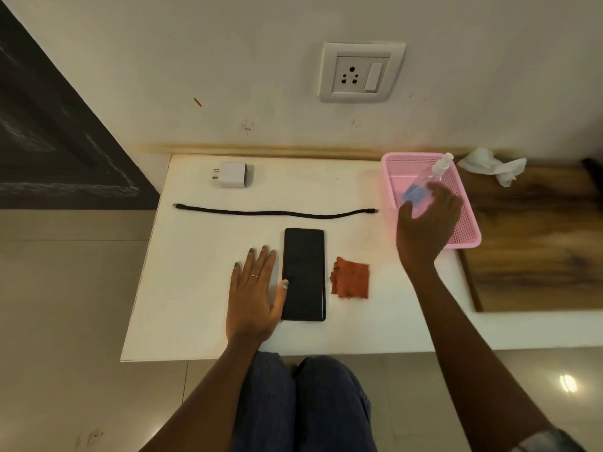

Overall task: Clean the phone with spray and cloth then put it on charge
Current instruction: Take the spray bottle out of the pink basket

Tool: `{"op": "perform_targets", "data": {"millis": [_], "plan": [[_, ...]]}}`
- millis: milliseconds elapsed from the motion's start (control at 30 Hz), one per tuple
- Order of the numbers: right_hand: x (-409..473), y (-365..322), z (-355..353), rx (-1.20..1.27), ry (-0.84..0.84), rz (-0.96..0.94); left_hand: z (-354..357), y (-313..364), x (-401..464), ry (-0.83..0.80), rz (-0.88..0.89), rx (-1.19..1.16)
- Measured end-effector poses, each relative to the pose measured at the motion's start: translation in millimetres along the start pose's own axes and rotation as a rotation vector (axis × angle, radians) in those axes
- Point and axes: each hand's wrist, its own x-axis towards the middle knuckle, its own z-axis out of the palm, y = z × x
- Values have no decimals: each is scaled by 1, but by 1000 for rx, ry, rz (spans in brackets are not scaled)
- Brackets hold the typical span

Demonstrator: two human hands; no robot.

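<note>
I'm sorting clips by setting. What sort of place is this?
Probably a room in a home: a small white table against a painted wall with a wall socket, tiled floor below, and a wooden counter beside it.

No readable text anywhere from my view. The bottle (pixel 424 184) in the basket (pixel 466 230) carries a blue label, but it is blurred and partly behind my right hand (pixel 427 220); I cannot make out a single letter. The phone (pixel 304 274) screen is dark, with nothing on it. The charger (pixel 233 174) shows a plain white face, no marking I can read. The socket (pixel 360 73) plate on the wall bears no lettering or numbers that I can see.
</note>
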Motion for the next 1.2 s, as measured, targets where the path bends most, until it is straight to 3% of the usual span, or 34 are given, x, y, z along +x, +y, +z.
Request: {"op": "perform_targets", "data": {"millis": [100,267,333,667,867,1200], "plan": [[36,1,6,-62,-7,6,0,0,0,-3,-1,2],[57,15,16,-70,-260,-81,0,0,0,9,1,7],[57,20,18,-28,-289,-90,0,0,-1,17,1,-1],[49,25,21,85,-89,-83,1,-1,0,16,0,7],[26,3,17,220,44,-249,1,-1,0,11,-5,13],[-26,-1,12,232,-31,-389,-1,1,0,12,-2,4]]}}
